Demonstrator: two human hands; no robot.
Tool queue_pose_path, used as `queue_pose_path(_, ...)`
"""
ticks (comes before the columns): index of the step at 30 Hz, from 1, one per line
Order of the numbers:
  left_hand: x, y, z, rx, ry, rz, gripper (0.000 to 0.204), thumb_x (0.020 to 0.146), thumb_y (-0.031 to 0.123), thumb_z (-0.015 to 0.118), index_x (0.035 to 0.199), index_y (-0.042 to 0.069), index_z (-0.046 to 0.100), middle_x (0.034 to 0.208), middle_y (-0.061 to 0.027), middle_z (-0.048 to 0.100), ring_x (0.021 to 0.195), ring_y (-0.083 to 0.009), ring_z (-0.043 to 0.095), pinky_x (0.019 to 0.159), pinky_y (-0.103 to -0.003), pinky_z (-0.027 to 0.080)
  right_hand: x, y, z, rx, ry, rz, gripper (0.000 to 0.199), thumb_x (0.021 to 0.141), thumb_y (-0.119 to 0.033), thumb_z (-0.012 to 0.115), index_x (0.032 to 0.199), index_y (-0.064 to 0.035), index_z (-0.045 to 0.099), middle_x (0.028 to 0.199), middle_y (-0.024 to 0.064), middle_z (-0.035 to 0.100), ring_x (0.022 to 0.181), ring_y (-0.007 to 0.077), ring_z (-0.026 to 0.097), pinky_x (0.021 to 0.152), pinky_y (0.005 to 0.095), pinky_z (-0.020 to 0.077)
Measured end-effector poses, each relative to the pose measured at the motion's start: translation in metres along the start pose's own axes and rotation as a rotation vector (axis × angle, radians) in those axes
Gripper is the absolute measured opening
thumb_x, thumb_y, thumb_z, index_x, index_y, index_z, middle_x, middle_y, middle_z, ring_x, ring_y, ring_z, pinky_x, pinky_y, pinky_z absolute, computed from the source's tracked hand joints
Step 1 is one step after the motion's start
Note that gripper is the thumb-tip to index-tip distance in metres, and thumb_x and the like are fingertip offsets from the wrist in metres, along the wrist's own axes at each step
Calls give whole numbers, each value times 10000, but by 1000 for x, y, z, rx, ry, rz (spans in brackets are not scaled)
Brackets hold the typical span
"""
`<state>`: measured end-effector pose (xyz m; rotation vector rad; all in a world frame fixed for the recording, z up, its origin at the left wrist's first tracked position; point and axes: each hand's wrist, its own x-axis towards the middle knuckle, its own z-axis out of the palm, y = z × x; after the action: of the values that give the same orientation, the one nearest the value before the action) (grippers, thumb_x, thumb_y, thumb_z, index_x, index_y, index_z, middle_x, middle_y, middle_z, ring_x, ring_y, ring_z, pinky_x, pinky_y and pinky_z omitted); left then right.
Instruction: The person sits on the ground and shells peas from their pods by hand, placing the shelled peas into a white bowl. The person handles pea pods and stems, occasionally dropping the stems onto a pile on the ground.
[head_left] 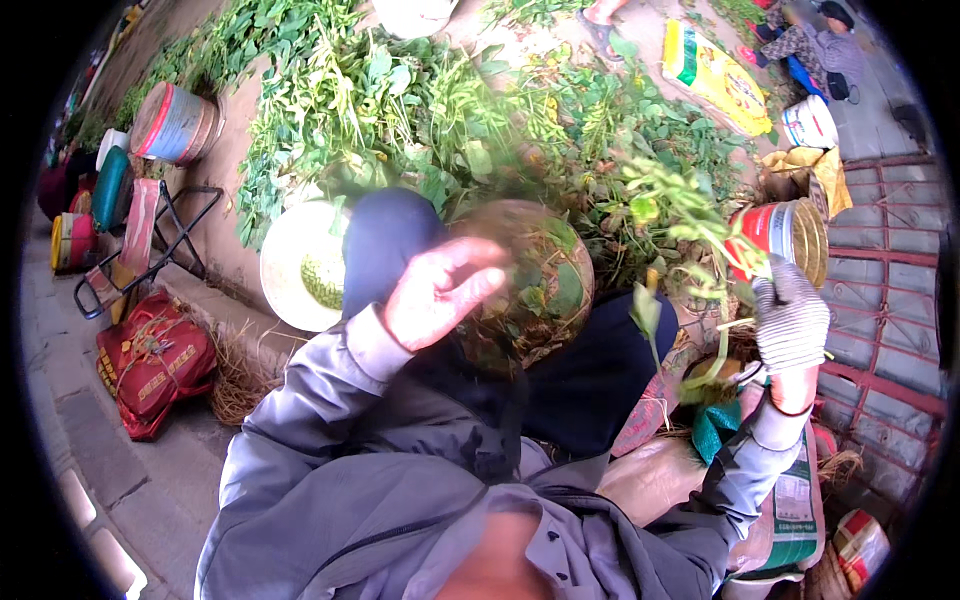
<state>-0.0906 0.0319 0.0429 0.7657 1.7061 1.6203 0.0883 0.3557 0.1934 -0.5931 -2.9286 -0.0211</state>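
My right hand (790, 318), in a striped knitted glove, is closed round the stem of a leafy bean plant (690, 210) with green pods. The plant reaches up and left from the fist, its tip blurred. Bare and slightly smeared, my left hand (440, 295) hovers above my lap, thumb and fingers apart, with nothing visible in it. Between my knees is a round container (545, 285) with loose leaves in it. A white bucket (285, 255) beside my left knee holds green beans (322, 278).
A large heap of bean plants (400, 110) spreads ahead. Around it are a yellow sack (715, 80), a red-and-white metal can (775, 235) and a tipped bucket (178, 125). A folding chair (150, 235) and a red bag (155, 360) are at left. A person (825, 55) sits far right.
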Motion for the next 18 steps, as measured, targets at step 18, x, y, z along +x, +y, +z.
queue_pose_path(18, -71, 2, -10, -844, 122, -230, 235, 949, 80, 559, 1175, 26, 594, 1084, -123, 659, 986, -297, 664, 778, -426, 594, -80, -133, 111, 253, -62, -447, 271, 840, -167, 603, 1102, -99, 583, 986, 97, 622, 820, 286, 641, 677, 378, 526)
